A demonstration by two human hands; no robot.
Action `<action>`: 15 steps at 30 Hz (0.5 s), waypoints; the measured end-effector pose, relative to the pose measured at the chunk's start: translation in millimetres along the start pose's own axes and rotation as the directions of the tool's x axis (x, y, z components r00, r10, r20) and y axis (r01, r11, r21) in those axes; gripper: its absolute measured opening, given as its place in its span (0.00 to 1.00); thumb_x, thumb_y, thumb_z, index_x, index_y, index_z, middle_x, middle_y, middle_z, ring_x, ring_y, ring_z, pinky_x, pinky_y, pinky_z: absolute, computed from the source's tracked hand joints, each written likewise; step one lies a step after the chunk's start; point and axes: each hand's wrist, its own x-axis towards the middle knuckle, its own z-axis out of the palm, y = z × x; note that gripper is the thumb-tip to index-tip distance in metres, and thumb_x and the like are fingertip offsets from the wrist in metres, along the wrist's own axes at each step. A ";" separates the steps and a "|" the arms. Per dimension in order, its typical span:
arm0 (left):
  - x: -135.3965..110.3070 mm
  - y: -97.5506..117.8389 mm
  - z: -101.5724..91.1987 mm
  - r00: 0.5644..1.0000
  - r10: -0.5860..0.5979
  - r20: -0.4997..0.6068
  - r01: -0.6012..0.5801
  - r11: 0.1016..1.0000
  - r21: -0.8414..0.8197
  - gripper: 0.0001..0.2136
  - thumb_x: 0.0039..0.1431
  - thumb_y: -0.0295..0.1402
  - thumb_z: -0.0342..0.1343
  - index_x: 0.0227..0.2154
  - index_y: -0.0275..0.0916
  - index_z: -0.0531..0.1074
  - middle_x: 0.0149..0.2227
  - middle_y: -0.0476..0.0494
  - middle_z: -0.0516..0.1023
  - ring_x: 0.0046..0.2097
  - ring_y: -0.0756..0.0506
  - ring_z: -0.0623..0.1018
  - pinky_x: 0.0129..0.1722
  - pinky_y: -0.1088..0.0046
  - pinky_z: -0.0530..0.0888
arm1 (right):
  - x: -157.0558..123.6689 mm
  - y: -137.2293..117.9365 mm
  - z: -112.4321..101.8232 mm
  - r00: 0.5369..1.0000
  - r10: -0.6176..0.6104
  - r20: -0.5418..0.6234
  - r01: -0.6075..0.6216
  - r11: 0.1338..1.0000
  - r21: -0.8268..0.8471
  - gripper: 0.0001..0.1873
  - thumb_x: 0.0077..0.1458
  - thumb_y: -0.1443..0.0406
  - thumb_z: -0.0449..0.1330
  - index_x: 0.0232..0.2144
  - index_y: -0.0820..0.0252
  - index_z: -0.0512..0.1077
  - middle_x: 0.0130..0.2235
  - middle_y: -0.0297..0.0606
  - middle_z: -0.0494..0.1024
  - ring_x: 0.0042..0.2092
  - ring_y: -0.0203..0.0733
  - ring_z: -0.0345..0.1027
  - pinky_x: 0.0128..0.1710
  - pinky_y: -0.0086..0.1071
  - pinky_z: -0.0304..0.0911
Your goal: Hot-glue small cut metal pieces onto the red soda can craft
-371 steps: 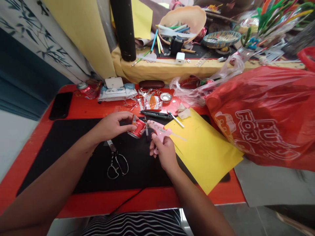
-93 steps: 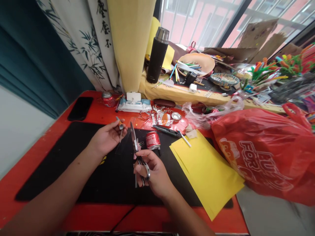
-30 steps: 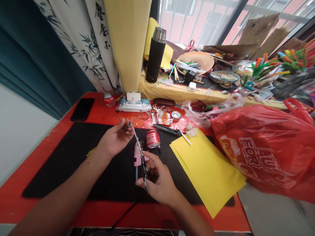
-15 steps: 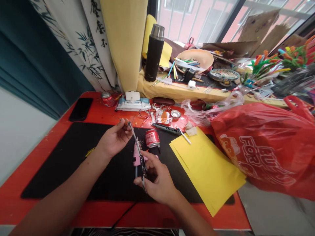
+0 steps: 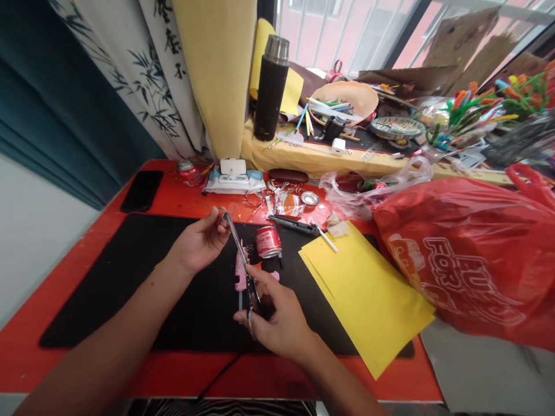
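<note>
Slim steel scissors (image 5: 235, 241) slant across the black desk mat (image 5: 99, 289), held above it between both hands. The left hand (image 5: 198, 245) pinches the blade tips between thumb and fingers, though what else those fingers may hold is too small to tell. The right hand (image 5: 277, 315) curls closed around the lower end of the scissors, its fingers pressed together and the finger loops mostly hidden. The step in hand appears to be working at the blade tips rather than cutting, and the hold seems to call for both hands staying steady. Directly beneath the scissors lies a pink plastic hot glue gun (image 5: 240, 271), close to the right hand. A red aluminium soda can (image 5: 267, 242) sits just beyond it, near a black utility knife (image 5: 295, 225). Overlapping yellow paper sheets (image 5: 368, 300) lie to the right, beside a large red plastic bag (image 5: 468, 260).
</note>
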 end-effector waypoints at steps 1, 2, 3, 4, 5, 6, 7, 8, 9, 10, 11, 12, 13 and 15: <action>-0.1 0.2 0.6 1.000 -0.001 -0.008 0.001 1.000 0.005 0.22 0.81 0.24 0.48 0.29 0.32 0.80 0.26 0.42 0.82 0.24 0.53 0.82 0.22 0.88 0.78 | -0.3 0.2 -0.1 1.000 -0.001 -0.002 0.001 1.000 -0.003 0.39 0.59 0.55 0.76 0.70 0.49 0.73 0.32 0.28 0.75 0.29 0.38 0.63 0.33 0.33 0.63; -0.1 0.5 0.9 1.000 0.000 -0.014 0.001 1.000 0.009 0.22 0.81 0.24 0.48 0.29 0.32 0.80 0.26 0.42 0.82 0.24 0.52 0.82 0.22 0.88 0.78 | -0.6 0.4 -0.1 1.000 0.000 -0.005 0.000 1.000 -0.004 0.39 0.60 0.56 0.76 0.70 0.50 0.74 0.32 0.28 0.75 0.29 0.38 0.63 0.33 0.33 0.63; 0.2 0.6 0.9 1.000 0.002 -0.019 -0.002 1.000 0.013 0.22 0.81 0.24 0.48 0.29 0.32 0.80 0.27 0.42 0.82 0.24 0.52 0.82 0.22 0.88 0.78 | -1.0 0.7 0.0 1.000 0.004 -0.005 -0.004 1.000 -0.005 0.38 0.60 0.56 0.76 0.70 0.50 0.74 0.32 0.29 0.75 0.28 0.38 0.63 0.33 0.33 0.63; 0.6 0.8 0.7 1.000 0.004 -0.021 -0.004 1.000 0.016 0.21 0.81 0.23 0.49 0.30 0.32 0.80 0.27 0.42 0.83 0.24 0.52 0.82 0.22 0.87 0.79 | -1.4 1.0 0.2 1.000 0.010 -0.003 -0.010 1.000 -0.005 0.38 0.59 0.56 0.75 0.70 0.50 0.74 0.32 0.29 0.75 0.28 0.38 0.62 0.33 0.33 0.63; 1.2 0.9 0.2 1.000 0.006 -0.022 -0.006 1.000 0.019 0.20 0.80 0.23 0.50 0.30 0.32 0.80 0.27 0.42 0.83 0.24 0.52 0.82 0.22 0.87 0.79 | -1.8 1.2 0.5 1.000 0.016 0.001 -0.016 1.000 -0.005 0.39 0.59 0.55 0.76 0.70 0.50 0.74 0.32 0.29 0.75 0.28 0.38 0.62 0.32 0.33 0.63; 1.9 1.1 -0.5 1.000 0.009 -0.021 -0.009 1.000 0.022 0.20 0.80 0.23 0.51 0.30 0.32 0.80 0.27 0.42 0.83 0.24 0.52 0.82 0.22 0.87 0.79 | -2.1 1.3 0.7 1.000 0.020 0.004 -0.020 1.000 -0.005 0.39 0.59 0.55 0.76 0.70 0.49 0.74 0.32 0.29 0.76 0.28 0.38 0.62 0.32 0.33 0.63; 2.6 1.2 -1.4 1.000 0.012 -0.020 -0.012 1.000 0.026 0.19 0.79 0.23 0.51 0.31 0.33 0.81 0.27 0.42 0.83 0.25 0.52 0.82 0.23 0.87 0.79 | -2.3 1.5 1.0 1.000 0.021 0.006 -0.021 1.000 -0.005 0.39 0.59 0.55 0.76 0.70 0.49 0.74 0.32 0.28 0.76 0.28 0.38 0.62 0.32 0.33 0.63; 3.3 1.4 -2.2 1.000 0.015 -0.018 -0.015 0.999 0.030 0.19 0.79 0.23 0.52 0.31 0.33 0.81 0.27 0.42 0.83 0.25 0.52 0.83 0.23 0.87 0.79 | -2.4 1.6 1.3 1.000 0.018 0.004 -0.018 1.000 -0.004 0.39 0.59 0.55 0.76 0.70 0.49 0.74 0.32 0.28 0.76 0.28 0.38 0.62 0.32 0.33 0.63; 3.9 1.6 -3.0 1.000 0.017 -0.016 -0.016 0.999 0.034 0.18 0.79 0.23 0.52 0.31 0.33 0.81 0.27 0.43 0.83 0.25 0.52 0.83 0.23 0.87 0.79 | -2.3 1.7 1.6 1.000 0.014 0.002 -0.014 1.000 -0.003 0.39 0.59 0.55 0.76 0.70 0.49 0.74 0.32 0.28 0.76 0.28 0.38 0.62 0.33 0.33 0.64; 4.3 1.8 -3.7 1.000 0.015 -0.011 -0.015 0.999 0.038 0.18 0.79 0.24 0.53 0.30 0.33 0.81 0.27 0.43 0.83 0.25 0.52 0.82 0.23 0.87 0.79 | -2.2 1.9 1.8 1.000 0.008 -0.001 -0.008 1.000 -0.002 0.39 0.59 0.55 0.76 0.70 0.49 0.74 0.32 0.28 0.76 0.28 0.38 0.62 0.33 0.33 0.64; 4.6 1.9 -4.2 1.000 0.009 -0.005 -0.009 0.999 0.039 0.18 0.79 0.24 0.53 0.30 0.33 0.81 0.27 0.42 0.83 0.25 0.52 0.82 0.23 0.87 0.79 | -2.0 2.0 1.9 1.000 0.004 -0.002 -0.004 1.000 -0.001 0.39 0.58 0.55 0.77 0.70 0.49 0.74 0.32 0.29 0.76 0.28 0.38 0.62 0.33 0.33 0.65; 4.7 2.1 -4.5 1.000 0.001 0.001 -0.001 0.999 0.037 0.19 0.79 0.24 0.53 0.30 0.33 0.80 0.28 0.42 0.83 0.25 0.52 0.82 0.23 0.88 0.79 | -1.8 2.0 2.1 1.000 0.000 -0.002 0.000 1.000 -0.001 0.39 0.58 0.55 0.77 0.70 0.49 0.74 0.32 0.29 0.77 0.28 0.38 0.63 0.33 0.33 0.65; 4.6 2.1 -4.6 1.000 -0.008 0.004 0.008 1.000 0.030 0.19 0.79 0.24 0.52 0.29 0.32 0.80 0.28 0.41 0.83 0.25 0.53 0.82 0.23 0.88 0.79 | -1.6 2.0 2.2 1.000 -0.001 -0.001 0.001 1.000 -0.002 0.39 0.58 0.55 0.77 0.70 0.48 0.74 0.32 0.29 0.77 0.28 0.38 0.63 0.33 0.33 0.65; 4.0 1.8 -4.1 1.000 -0.020 0.003 0.020 1.000 0.008 0.22 0.81 0.25 0.49 0.29 0.32 0.80 0.28 0.40 0.82 0.25 0.53 0.82 0.23 0.88 0.79 | -1.2 1.9 2.4 1.000 -0.001 0.005 0.001 1.000 -0.006 0.39 0.59 0.55 0.76 0.70 0.49 0.74 0.32 0.29 0.77 0.28 0.38 0.63 0.33 0.33 0.65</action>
